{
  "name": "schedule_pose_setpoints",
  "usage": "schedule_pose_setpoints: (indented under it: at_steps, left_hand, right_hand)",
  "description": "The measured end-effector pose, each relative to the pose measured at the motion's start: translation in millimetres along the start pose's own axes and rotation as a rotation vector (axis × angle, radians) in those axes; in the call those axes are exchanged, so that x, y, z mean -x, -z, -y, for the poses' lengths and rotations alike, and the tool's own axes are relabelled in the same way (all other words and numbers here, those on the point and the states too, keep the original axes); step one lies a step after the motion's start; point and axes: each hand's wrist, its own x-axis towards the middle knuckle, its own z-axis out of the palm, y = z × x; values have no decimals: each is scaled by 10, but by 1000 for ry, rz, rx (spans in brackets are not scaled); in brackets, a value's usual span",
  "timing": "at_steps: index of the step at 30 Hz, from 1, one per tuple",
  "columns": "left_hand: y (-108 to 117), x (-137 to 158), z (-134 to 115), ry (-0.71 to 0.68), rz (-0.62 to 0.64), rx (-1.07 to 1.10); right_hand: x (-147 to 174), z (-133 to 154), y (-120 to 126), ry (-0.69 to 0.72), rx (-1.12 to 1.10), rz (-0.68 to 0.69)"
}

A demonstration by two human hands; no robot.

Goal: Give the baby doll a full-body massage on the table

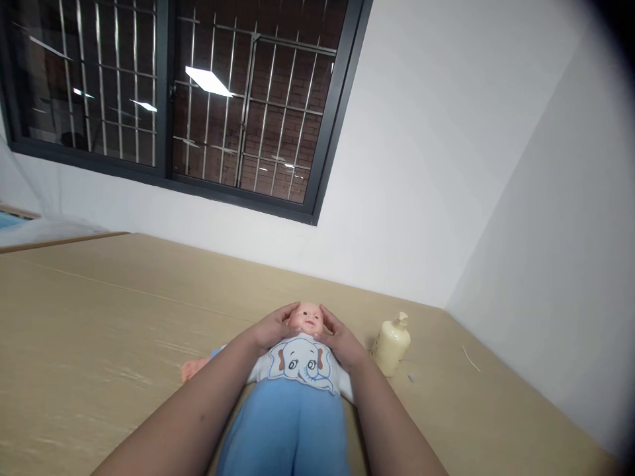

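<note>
A baby doll point(302, 423) lies on its back with its feet toward me, dressed in blue trousers and a white top with an elephant face. My left hand point(276, 328) cups the left side of its head point(310, 318), thumb near the jaw and fingers curved up along the side. Against the opposite side of the head, my right hand point(342, 338) is curved the same way. Both hands touch the doll, with the face showing between them. One doll hand point(194, 369) sticks out beyond my left forearm. The doll's feet are out of frame.
A cream pump bottle point(391, 347) stands on the tan tabletop point(99, 317), right of the doll. Near it lie a small blue bit point(411, 378) and a thin pale strip point(471, 358). White walls point(421, 132) and a barred window point(248, 99) rise behind.
</note>
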Motion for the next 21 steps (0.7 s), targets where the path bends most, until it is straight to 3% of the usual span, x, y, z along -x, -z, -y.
schedule_pose_setpoints:
  at_steps: [6,13,16,21]
  left_hand:
    - [44,-32,6,37,10,79]
    - [48,-52,41,25,-8,99]
    - [53,-61,48,25,-31,87]
    - [32,-74,52,70,-140,4]
  right_hand:
    - [46,41,-9,14,-201,93]
    - [0,-24,0,-34,-257,14]
    - [-36,-68,8,-17,-178,-19]
    - [-99,-90,-35,132,254,-173]
